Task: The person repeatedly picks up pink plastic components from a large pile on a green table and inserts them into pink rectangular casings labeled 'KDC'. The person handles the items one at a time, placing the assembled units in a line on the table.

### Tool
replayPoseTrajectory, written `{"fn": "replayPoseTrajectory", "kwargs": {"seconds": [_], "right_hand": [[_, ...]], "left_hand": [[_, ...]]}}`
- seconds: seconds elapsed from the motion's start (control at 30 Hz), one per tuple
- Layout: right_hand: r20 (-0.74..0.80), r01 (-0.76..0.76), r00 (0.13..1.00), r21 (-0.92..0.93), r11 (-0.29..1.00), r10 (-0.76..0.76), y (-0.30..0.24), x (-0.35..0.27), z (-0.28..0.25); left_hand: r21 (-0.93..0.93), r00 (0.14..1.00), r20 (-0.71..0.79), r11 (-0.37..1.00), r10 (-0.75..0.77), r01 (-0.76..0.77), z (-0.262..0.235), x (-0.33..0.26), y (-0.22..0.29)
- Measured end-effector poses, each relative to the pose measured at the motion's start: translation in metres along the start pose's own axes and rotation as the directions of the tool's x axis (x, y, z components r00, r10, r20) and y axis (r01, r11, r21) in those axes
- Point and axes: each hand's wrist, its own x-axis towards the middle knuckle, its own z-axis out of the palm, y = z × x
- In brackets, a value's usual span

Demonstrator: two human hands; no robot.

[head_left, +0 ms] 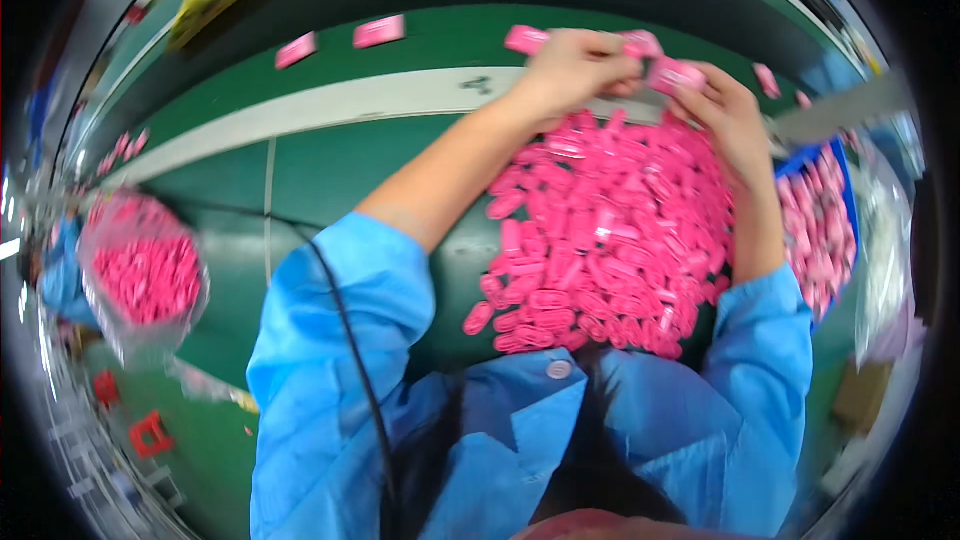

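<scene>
My right hand (728,118) pinches a small pink rectangular plastic case (675,77) between thumb and fingers, above the white strip. Just to its left, my left hand (585,68) is closed, with the fingertips bent together; what it grips is hidden. Right beyond those fingertips shows a second pink case (641,43), and I cannot tell whether the hand touches it. Another pink piece (525,39) lies on the green belt beside my left knuckles. Between my forearms spreads a big heap of small pink oval plastic parts (610,230) on the green table.
Two pink cases (379,31) lie farther left on the green belt (330,65). A clear bag of pink parts (148,275) stands at the left. On the right, a blue crate (851,210) holds pink parts near a grey metal bar (845,110). A dark cable (345,325) crosses my left sleeve.
</scene>
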Motion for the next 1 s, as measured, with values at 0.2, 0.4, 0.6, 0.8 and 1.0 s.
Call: {"fn": "replayPoseTrajectory", "kwargs": {"seconds": [0.2,0.4,0.6,0.8,1.0], "right_hand": [[-0.062,0.022,0.998,0.111,0.994,-0.015,0.004,-0.003,0.012],[-0.002,0.038,0.999,0.107,0.993,-0.038,0.010,0.000,0.006],[0.008,0.001,1.000,0.128,0.992,-0.002,0.014,0.000,0.000],[-0.057,0.010,0.998,0.201,0.980,0.001,0.027,0.000,0.004],[-0.096,0.125,0.988,0.050,0.991,-0.120,0.023,-0.002,0.005]], "left_hand": [[0.073,0.989,-0.124,0.995,0.075,-0.067,0.014,-0.005,0.003],[0.328,0.973,-0.157,0.938,0.168,-0.109,0.020,-0.009,-0.001],[0.123,0.963,-0.191,0.978,0.190,-0.168,0.025,-0.009,0.001],[0.272,0.964,-0.170,0.950,0.204,-0.153,0.026,-0.012,-0.001],[0.497,0.957,-0.170,0.859,0.236,-0.124,0.021,-0.013,0.004]]}}
